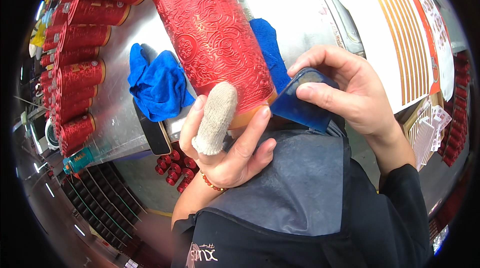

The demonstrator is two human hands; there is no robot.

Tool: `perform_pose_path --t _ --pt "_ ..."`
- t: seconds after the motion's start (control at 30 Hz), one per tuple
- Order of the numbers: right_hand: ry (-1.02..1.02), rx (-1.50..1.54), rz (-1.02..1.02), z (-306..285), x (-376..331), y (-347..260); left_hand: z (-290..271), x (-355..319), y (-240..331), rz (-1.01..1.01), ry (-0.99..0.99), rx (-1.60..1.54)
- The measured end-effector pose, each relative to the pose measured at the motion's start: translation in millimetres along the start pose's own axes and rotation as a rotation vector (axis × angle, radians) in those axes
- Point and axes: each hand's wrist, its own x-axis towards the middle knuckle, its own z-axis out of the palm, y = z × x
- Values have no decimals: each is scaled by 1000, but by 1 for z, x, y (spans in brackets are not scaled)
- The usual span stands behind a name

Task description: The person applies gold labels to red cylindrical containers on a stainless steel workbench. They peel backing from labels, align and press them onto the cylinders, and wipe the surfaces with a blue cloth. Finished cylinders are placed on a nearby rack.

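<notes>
A large red embossed canister [212,38] lies on the metal table, with a gold-orange band round its near end. My left hand [227,155] is at that end, its fingers closed round the rim. One finger wears a beige cloth finger cot [217,118] and lies against the canister's side. Between thumb and fingers, my right hand [350,88] grips a flat blue scraper [305,100]. The scraper's corner meets the gold band beside a left fingertip. The underside of the canister is hidden.
Blue cloths [157,83] lie left and right of the canister, and a phone [152,130] is at the table edge. Rows of red canisters [80,75] stand far left. On the right is a white sheet of gold strips [400,43]. Small red items [175,168] sit below the table.
</notes>
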Motion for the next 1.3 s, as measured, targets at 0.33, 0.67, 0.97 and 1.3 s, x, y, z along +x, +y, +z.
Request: perform_pose_path --t 0.33,0.67,0.97,1.3 --pt "15 65 18 -5 2 9 -14 -20 -8 34 -26 137" --pt "-9 46 -59 4 4 12 2 -11 -8 141 18 214" --pt "31 -17 -25 -1 1 16 4 7 -3 -29 67 -5" --pt "42 33 15 -4 -4 17 16 29 3 -336 89 -366"
